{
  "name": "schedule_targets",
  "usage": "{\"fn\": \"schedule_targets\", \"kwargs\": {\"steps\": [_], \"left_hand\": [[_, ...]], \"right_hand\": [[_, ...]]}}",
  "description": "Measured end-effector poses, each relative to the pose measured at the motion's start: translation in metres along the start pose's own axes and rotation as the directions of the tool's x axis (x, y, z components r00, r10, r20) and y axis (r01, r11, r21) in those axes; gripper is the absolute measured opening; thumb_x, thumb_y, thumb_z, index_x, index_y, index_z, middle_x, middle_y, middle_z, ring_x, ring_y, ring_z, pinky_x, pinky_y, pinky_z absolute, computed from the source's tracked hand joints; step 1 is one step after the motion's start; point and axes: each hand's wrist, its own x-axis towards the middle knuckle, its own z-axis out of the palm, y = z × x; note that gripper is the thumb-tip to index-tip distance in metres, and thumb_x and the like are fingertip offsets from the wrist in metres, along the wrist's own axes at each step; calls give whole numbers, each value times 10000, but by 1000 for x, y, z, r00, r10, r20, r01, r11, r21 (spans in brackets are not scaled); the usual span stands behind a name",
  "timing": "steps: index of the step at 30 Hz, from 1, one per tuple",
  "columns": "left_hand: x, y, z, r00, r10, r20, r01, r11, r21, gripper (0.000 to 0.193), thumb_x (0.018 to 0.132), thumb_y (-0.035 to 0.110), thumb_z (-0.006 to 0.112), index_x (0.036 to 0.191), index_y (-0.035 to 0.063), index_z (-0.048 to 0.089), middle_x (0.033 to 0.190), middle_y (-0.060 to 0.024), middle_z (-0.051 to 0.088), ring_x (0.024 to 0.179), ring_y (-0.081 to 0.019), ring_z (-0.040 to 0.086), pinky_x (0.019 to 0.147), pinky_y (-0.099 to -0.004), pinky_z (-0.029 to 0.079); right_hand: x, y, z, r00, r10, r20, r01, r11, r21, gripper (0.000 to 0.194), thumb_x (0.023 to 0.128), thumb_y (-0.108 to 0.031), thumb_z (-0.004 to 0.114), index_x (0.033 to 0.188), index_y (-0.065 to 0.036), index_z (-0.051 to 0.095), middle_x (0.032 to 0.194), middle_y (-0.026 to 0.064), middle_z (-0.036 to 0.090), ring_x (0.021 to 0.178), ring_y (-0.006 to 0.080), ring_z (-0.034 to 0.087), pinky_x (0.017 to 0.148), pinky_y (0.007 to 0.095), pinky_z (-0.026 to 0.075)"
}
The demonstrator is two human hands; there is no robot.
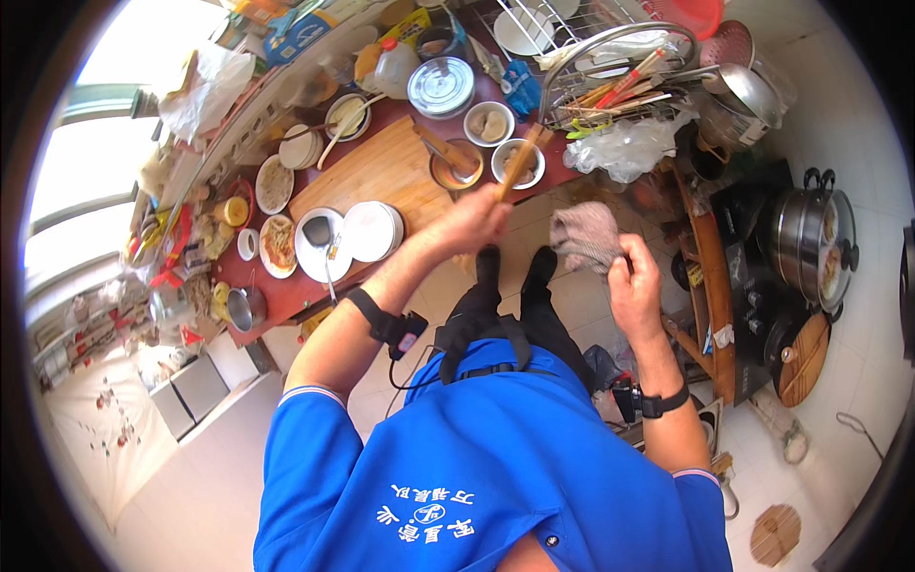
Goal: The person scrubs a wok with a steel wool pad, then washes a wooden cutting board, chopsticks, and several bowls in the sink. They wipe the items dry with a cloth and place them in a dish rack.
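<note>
My left hand [480, 220] grips a flat wooden utensil [522, 163], perhaps a bundle of chopsticks, which points up past the near side of a white bowl of food [527, 174]. In my right hand [636, 282] hangs a bunched greyish-pink cloth [586, 234], apart from the wooden utensil. Left of the utensil stands a metal bowl [444, 180] with a wooden handle [449, 151] leaning in it. Below my left forearm lie a stack of white plates [372, 230] and a white plate [314, 268] carrying a ladle [318, 230].
A wooden cutting board [379, 164] lies on the red table [292, 292]. Dishes of food [277, 247] line its left end. At the right, a wire rack [622, 107] holds utensils, beyond a plastic bag [622, 150]. A steamer pot [800, 236] sits on the black stove [743, 300].
</note>
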Motion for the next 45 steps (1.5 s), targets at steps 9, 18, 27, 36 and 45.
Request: {"fn": "schedule_targets", "kwargs": {"steps": [9, 18, 27, 36, 45], "left_hand": [[-3, 81, 59, 975, 19, 220, 51, 950, -309, 234, 1105, 194, 423, 1196, 4, 526, 886, -88, 664, 756, -204, 714, 710, -378, 643], [-16, 74, 69, 966, 143, 215, 17, 797, -604, 236, 1118, 224, 456, 1131, 23, 578, 910, -59, 680, 808, -162, 717, 736, -329, 621], [-57, 67, 66, 997, -17, 71, 56, 798, -600, 214, 1142, 268, 450, 1093, 83, 545, 762, 20, 514, 597, -88, 489, 517, -274, 450], [-98, 48, 46, 992, 38, 123, 26, 876, -481, 277, 1148, 315, 451, 1079, 75, 570, 737, 29, 517, 582, -78, 495, 529, -267, 451], [-82, 31, 44, 981, 92, 171, 50, 731, -681, 305, 1148, 367, 484, 1212, 96, 608, 810, 56, 588, 670, -32, 550, 604, -216, 483]], "right_hand": [[44, 20, 53, 947, 288, 143, -311, 704, 639, 444, 1012, -282, 761, 1295, -17, 545, 1219, 80, 619, 1097, 144, 589, 944, 323, 510], [69, -13, 61, 910, 360, 205, -393, 593, 703, 206, 1052, -236, 671, 1095, -36, 642, 908, 92, 722, 761, 159, 705, 654, 292, 586], [82, -23, 83, 936, 341, 91, -278, 555, 784, 180, 1056, -188, 637, 1108, -16, 640, 917, 122, 736, 778, 216, 735, 730, 346, 617], [130, 10, 24, 885, 465, -23, -258, 532, 806, 336, 1111, -289, 527, 1204, 19, 626, 1084, 213, 757, 895, 269, 756, 811, 382, 614], [51, -14, 48, 870, 359, 338, -464, 363, 808, 350, 1099, -315, 560, 1328, -57, 619, 1263, 155, 727, 1124, 242, 704, 960, 422, 582]]}}
